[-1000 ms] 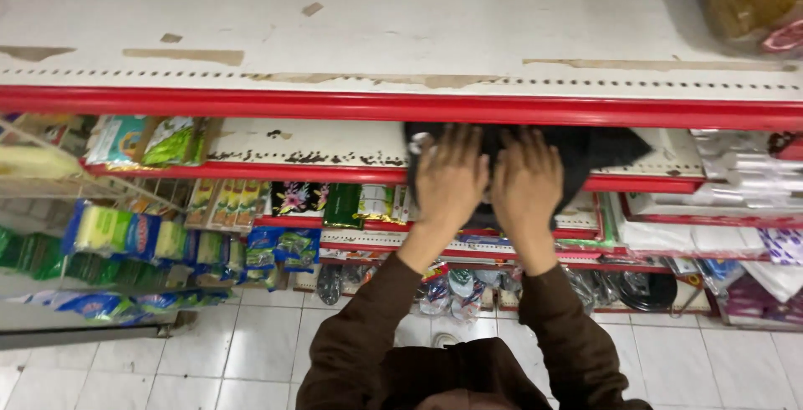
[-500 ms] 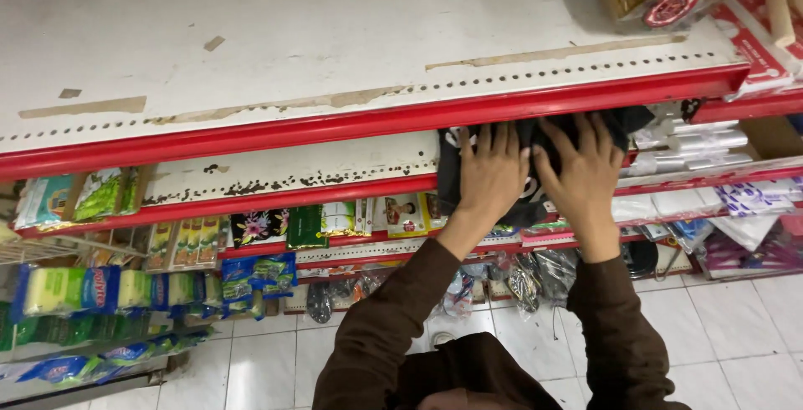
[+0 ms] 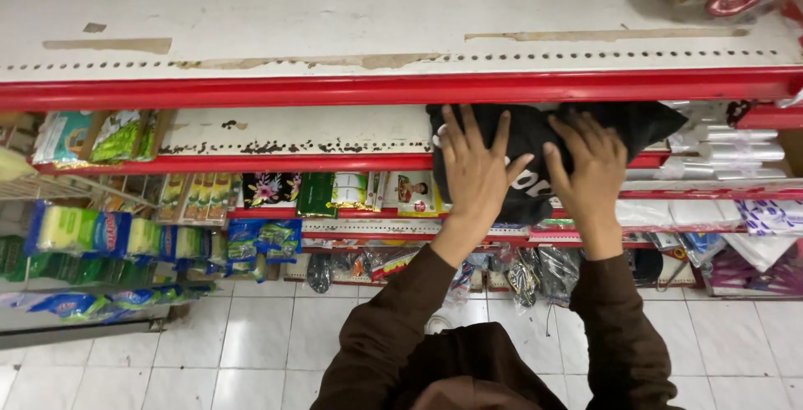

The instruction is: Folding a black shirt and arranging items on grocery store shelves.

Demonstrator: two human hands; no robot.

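Change since earlier frame: both hands sit further right along the shelf than a second ago, and the black bundle has come with them, its right end now tucked deeper under the red edge above.
Left hand: the left hand (image 3: 473,167) lies flat with fingers spread, palm pressed on the left part of the black folded cloth (image 3: 535,155); it is open on the cloth, not clamped round it.
Right hand: the right hand (image 3: 592,169) is also flat and spread, pressing the cloth's right part; thumb towards the other hand.
Thing's place: the cloth rests on the second shelf (image 3: 301,130), a white perforated board with a red front lip, below the top shelf (image 3: 335,17) and above rows of small packets (image 3: 351,192).
Step in hand: judged from the pose, the cloth is being pushed and flattened into place on the shelf.
Next move calls for: an even push from both palms, keeping the bundle folded so that its front edge clears the lip.
Long axis: runs left to right along the shelf front, the narrower end pointing right.
Around: green and blue sponge packs (image 3: 100,238) on a lower left rack; white tiled floor (image 3: 251,343) below.
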